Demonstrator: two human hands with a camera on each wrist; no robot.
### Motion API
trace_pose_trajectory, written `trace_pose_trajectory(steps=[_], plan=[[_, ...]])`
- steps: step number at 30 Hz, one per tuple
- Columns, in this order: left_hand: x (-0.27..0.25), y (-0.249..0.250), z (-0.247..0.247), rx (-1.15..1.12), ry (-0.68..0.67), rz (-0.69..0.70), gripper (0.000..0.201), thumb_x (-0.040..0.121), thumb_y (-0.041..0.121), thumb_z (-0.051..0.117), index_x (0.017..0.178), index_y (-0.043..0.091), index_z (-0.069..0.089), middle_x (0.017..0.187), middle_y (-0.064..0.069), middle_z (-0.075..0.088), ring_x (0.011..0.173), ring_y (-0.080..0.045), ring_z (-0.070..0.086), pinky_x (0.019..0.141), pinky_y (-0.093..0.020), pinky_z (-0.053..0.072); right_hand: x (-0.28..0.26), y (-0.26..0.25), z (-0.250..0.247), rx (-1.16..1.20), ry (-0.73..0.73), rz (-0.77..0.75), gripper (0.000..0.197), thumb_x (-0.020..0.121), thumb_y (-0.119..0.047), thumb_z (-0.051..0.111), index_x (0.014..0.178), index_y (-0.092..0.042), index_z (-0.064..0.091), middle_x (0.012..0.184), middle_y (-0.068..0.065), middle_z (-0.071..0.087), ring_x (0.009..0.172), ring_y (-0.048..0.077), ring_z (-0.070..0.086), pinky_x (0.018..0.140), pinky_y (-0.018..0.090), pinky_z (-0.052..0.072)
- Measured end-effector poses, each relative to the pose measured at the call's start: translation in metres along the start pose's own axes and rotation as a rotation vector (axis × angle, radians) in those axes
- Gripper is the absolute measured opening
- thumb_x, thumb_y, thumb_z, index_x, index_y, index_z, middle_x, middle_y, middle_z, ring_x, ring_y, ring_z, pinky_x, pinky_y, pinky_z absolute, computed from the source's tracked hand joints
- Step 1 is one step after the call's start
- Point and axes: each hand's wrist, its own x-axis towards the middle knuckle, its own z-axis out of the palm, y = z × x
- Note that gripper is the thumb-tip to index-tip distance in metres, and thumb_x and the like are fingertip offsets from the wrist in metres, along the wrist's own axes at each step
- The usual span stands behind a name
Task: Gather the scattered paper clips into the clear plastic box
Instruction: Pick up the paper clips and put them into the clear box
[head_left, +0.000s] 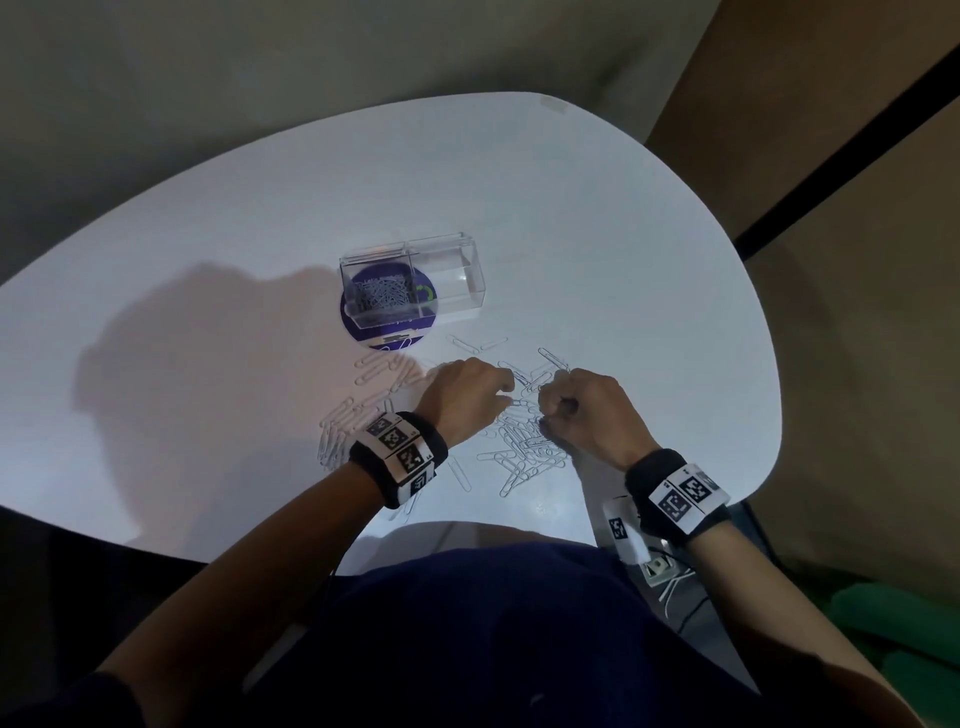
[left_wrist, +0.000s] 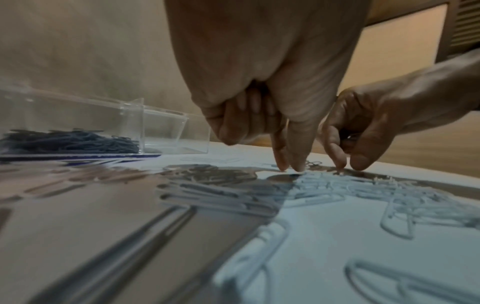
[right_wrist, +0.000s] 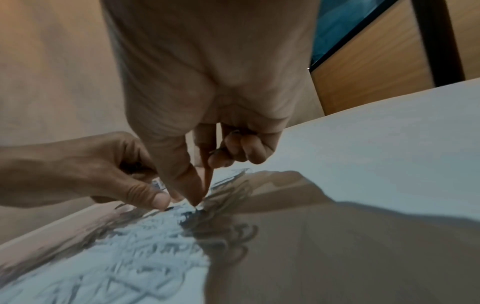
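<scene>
Both hands — left hand, right hand — pinched at the paper clips; light, slippery wire, probably best scooped in bunches

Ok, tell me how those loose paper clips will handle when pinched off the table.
The paper clips lie flat on the smooth white table, so they will probably slide before lifting. They overlap in a tangle, so several may come up together.

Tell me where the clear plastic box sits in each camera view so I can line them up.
Head: clear plastic box centre frame, beyond both hands, on a purple disc.
Left wrist: box at the left edge, clips inside.
Right wrist: not in view.
Shared landmark: the loose paper clips where the left hand and right hand meet.
</scene>
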Motion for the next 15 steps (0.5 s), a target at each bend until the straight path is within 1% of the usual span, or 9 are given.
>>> trace_pose_trajectory(steps=[2,3,5,7,8,10,12,14,15], plan=[[0.002,0.001,0.001,0.065,-0.029,0.015,0.021,0.091,0.033,0.059,0.107,0.022,0.067,0.103,-0.004,0.071,0.096,-0.028,0.064,0.08,-0.037,0.049,-0.003,0.006,0.004,-0.002,0.021,0.026,0.014,0.066,-0.009,0.073,0.069,-0.018,0.063,0.07,-0.009,0.051,0.067,0.012,0.05,0.065,0.031,0.044],[0.002,0.003,0.002,0.13,-0.046,0.036,0.018,0.092,0.03,0.057,0.105,0.02,0.067,0.101,-0.005,0.071,0.093,-0.029,0.064,0.076,-0.037,0.049,-0.004,0.008,0.005,0.007,0.031,0.039,0.014,0.066,-0.01,0.074,0.071,-0.017,0.064,0.071,-0.011,0.052,0.069,0.012,0.051,0.066,0.03,0.044],[0.002,0.005,0.002,0.272,-0.078,0.071,0.013,0.093,0.018,0.051,0.094,0.016,0.063,0.092,-0.007,0.068,0.082,-0.032,0.063,0.063,-0.037,0.043,-0.005,0.012,0.008,0.005,0.04,0.031,0.015,0.066,-0.01,0.075,0.071,-0.02,0.064,0.072,-0.009,0.055,0.071,0.012,0.051,0.067,0.031,0.046],[0.002,0.009,0.0,0.317,-0.104,0.053,0.015,0.091,0.008,0.046,0.089,0.013,0.06,0.084,-0.009,0.066,0.074,-0.032,0.061,0.058,-0.035,0.037,-0.006,0.015,0.009,0.001,0.048,0.019,0.022,0.066,-0.009,0.072,0.065,-0.026,0.058,0.069,-0.008,0.053,0.07,0.011,0.05,0.066,0.032,0.046],[0.002,0.01,-0.001,0.302,-0.111,0.031,0.014,0.089,0.007,0.046,0.089,0.012,0.06,0.083,-0.01,0.066,0.072,-0.033,0.06,0.058,-0.035,0.038,-0.006,0.016,0.009,0.006,0.056,0.02,0.025,0.066,-0.009,0.071,0.064,-0.028,0.056,0.067,-0.01,0.052,0.069,0.009,0.05,0.065,0.031,0.045],[0.004,0.009,-0.005,0.244,-0.151,-0.022,0.011,0.085,0.009,0.051,0.092,0.009,0.06,0.085,-0.012,0.066,0.074,-0.033,0.06,0.063,-0.036,0.043,-0.007,0.017,0.01,0.009,0.065,0.021,0.027,0.069,-0.01,0.071,0.063,-0.03,0.053,0.067,-0.012,0.051,0.068,0.005,0.049,0.065,0.028,0.043],[0.004,0.006,-0.009,0.188,-0.19,-0.042,0.015,0.083,0.014,0.056,0.096,0.007,0.06,0.09,-0.012,0.065,0.08,-0.032,0.061,0.069,-0.036,0.045,-0.007,0.015,0.011,0.01,0.076,0.039,0.022,0.073,-0.013,0.07,0.064,-0.026,0.055,0.066,-0.011,0.051,0.068,0.004,0.05,0.064,0.025,0.042],[0.002,0.003,-0.01,0.155,-0.201,-0.043,0.018,0.083,0.018,0.058,0.096,0.006,0.059,0.092,-0.013,0.064,0.082,-0.032,0.061,0.072,-0.037,0.047,-0.004,0.008,0.009,0.031,0.109,0.072,0.017,0.076,-0.014,0.069,0.067,-0.023,0.058,0.065,-0.014,0.05,0.066,0.003,0.05,0.062,0.017,0.038],[0.0,0.001,-0.009,0.127,-0.197,-0.046,0.019,0.083,0.02,0.059,0.095,0.006,0.059,0.092,-0.013,0.064,0.083,-0.033,0.061,0.073,-0.038,0.048,-0.002,0.003,0.008,0.029,0.13,0.08,0.018,0.077,-0.013,0.068,0.066,-0.023,0.057,0.064,-0.016,0.048,0.064,0.004,0.048,0.06,0.013,0.034]])
